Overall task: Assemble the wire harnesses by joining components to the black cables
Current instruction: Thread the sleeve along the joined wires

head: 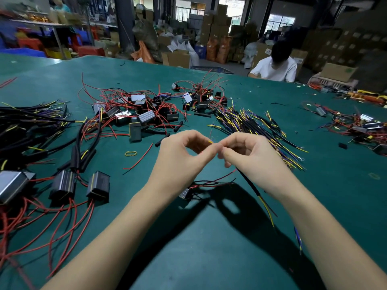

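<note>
We have our left hand [184, 155] and right hand [249, 158] raised together over the green felt-covered table [209, 248], fingertips meeting and pinching the thin yellow wire end [210, 141] between them. From under the right hand a long black sheathed cable [249, 183] hangs down towards us, its yellow and blue leads trailing by the wrist. Below the hands lies a small grey box module with red and black leads [185, 193].

We judge this join to be mid-way. On our left sits a heap of thick black cables with box modules attached [62, 181], seemingly finished. Ahead, a pile of loose grey and black box modules with red wires [144, 114], and to the right a spread of bare black cables with yellow tips [251, 126], show much remains.

No bin or tray stands on the table; brown cardboard boxes [178, 58] sit beyond its far edge, contents unseen.
</note>
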A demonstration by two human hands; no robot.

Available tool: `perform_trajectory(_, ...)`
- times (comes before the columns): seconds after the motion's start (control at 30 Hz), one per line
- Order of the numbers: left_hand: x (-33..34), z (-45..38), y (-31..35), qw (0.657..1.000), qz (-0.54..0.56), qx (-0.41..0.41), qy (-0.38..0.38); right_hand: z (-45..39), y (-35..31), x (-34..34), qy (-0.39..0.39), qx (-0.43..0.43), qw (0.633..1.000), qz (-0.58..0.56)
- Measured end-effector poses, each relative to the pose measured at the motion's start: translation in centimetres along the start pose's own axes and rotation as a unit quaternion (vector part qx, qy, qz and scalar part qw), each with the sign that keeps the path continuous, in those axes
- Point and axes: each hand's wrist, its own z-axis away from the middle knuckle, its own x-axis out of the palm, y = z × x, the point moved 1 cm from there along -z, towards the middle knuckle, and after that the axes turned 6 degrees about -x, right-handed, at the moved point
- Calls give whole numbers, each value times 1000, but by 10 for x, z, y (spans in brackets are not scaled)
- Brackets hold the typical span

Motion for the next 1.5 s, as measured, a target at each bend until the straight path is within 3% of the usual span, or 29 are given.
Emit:
perform_trajectory(0.13,0,2,0,996,-51,37,69,-1,0,3,14,-8,1000,13)
perform_trajectory(0.43,6,5,4,994,24,19,108,-2,-1,14,91,-23,994,-58)
perform_trajectory(0.67,13,6,-4,988,-1,48,144,-2,0,13,112,-54,991,38)
perform_trajectory(0.83,16,7,-5,986,-24,50,154,-2,0,16,150,-59,987,23)
perform_trajectory(0.97,16,10,0,989,6,-5,147,-2,-1,19,168,-66,984,8)
perform_trajectory(1.07,13,0,0,968,171,-159,89,-2,0,24,149,-57,987,12)
perform_trajectory(1.17,14,-22,-9,925,226,-305,-20,-1,2,25,133,-71,987,48)
perform_trajectory(1.4,15,-23,-20,907,295,-296,-50,-2,0,25,112,-103,982,109)
perform_trajectory(1.5,8,-18,-14,921,281,-266,-37,-2,-1,22,98,-73,991,57)
